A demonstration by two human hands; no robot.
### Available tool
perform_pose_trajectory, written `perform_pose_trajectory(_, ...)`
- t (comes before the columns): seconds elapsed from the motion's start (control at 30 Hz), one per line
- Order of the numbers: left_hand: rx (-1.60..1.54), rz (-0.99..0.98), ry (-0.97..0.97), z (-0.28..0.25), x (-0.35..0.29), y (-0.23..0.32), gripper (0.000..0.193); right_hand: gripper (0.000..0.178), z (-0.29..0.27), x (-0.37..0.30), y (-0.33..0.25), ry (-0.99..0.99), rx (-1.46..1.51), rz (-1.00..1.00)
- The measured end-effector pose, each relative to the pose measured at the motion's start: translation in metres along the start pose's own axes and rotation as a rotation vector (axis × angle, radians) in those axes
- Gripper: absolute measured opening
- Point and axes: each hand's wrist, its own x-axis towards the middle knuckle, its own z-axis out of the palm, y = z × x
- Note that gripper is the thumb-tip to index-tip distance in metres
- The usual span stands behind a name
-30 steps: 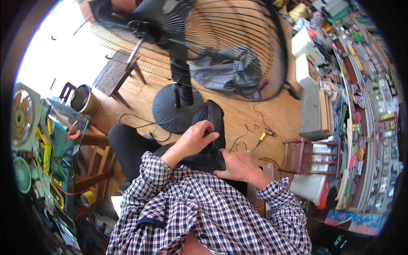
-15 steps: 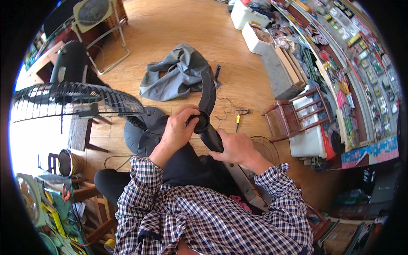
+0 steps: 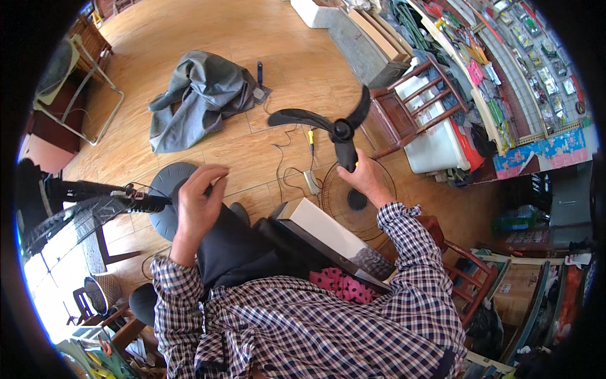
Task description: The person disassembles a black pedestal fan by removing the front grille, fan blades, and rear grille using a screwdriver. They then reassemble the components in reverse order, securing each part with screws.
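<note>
A black three-bladed fan blade (image 3: pixel 341 131) is held out ahead of me on the right. My right hand (image 3: pixel 365 179) grips it by its lowest blade, fingers wrapped round the tip. My left hand (image 3: pixel 201 201) is raised over my leg, apart from the blade. Its fingers curve loosely with the thumb apart, and I see nothing I can name in it. Left of it stands a black pedestal fan (image 3: pixel 107 203), turned edge-on, with its round grey base (image 3: pixel 165 184) on the floor beside my leg.
A round wire fan guard (image 3: pixel 334 215) lies below my right hand, by a box (image 3: pixel 322 228). Grey cloth (image 3: pixel 201 101), a blue-handled scraper (image 3: pixel 260 76), a yellow-handled tool (image 3: pixel 310 140) and cables lie on the floor. A wooden chair (image 3: pixel 394 114) stands right.
My left hand has let go of the fan blade and moved left. My right hand has carried the blade away to the right and turned it. The view has shifted right.
</note>
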Motion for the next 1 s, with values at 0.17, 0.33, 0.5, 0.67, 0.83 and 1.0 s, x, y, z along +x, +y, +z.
perform_pose_trajectory(0.17, 0.027, -0.192, 0.022, -0.02, -0.042, -0.049, 0.013, 0.061, 0.038, -0.041, 0.082, -0.082, -0.01, 0.309)
perform_pose_trajectory(0.33, 0.06, -0.378, 0.014, -0.045, -0.07, -0.077, 0.012, 0.064, 0.105, -0.095, 0.165, -0.183, -0.037, 0.618)
perform_pose_trajectory(0.5, 0.098, -0.53, 0.093, -0.084, -0.115, -0.112, 0.014, 0.069, 0.125, -0.108, 0.161, -0.428, -0.094, 0.76)
perform_pose_trajectory(0.67, 0.423, -0.694, 0.201, -0.112, -0.204, -0.142, 0.02, 0.073, 0.125, -0.101, 0.146, -0.42, 0.011, 0.724)
perform_pose_trajectory(0.83, 0.233, -0.762, 0.271, -0.091, -0.134, -0.1, 0.019, 0.062, 0.168, -0.063, 0.17, -0.317, 0.126, 0.528)
perform_pose_trajectory(1.0, 0.113, -0.685, 0.514, -0.1, -0.187, -0.114, 0.02, 0.051, 0.182, -0.012, 0.134, -0.294, 0.078, 0.392)
